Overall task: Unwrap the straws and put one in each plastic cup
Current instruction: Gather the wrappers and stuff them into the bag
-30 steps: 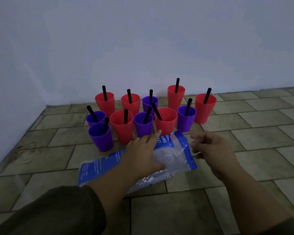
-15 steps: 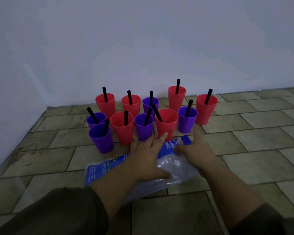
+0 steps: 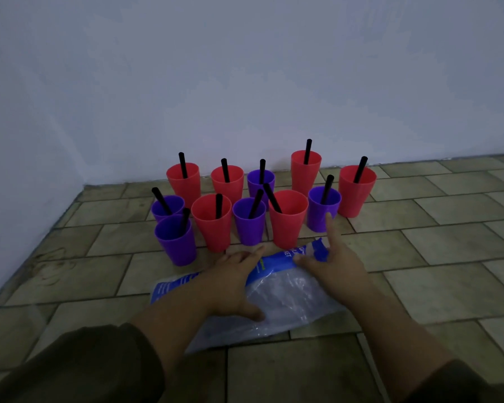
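Note:
Several red cups (image 3: 288,219) and purple cups (image 3: 175,242) stand grouped on the tiled floor near the wall, each with a black straw (image 3: 218,206) upright or leaning in it. In front of them lies a clear plastic bag (image 3: 285,303) with a blue printed strip. My left hand (image 3: 230,283) lies flat on the bag, fingers spread. My right hand (image 3: 335,263) presses on the bag's right end, its index finger raised toward a purple cup (image 3: 322,210). What the bag holds is not visible.
A pale wall (image 3: 245,82) runs behind the cups and along the left. Beige floor tiles (image 3: 448,242) stretch out to the right and in front of the bag.
My right hand has moved left from beside the bag onto its right end. The bag has shifted slightly toward the cups and my left hand has stayed on it.

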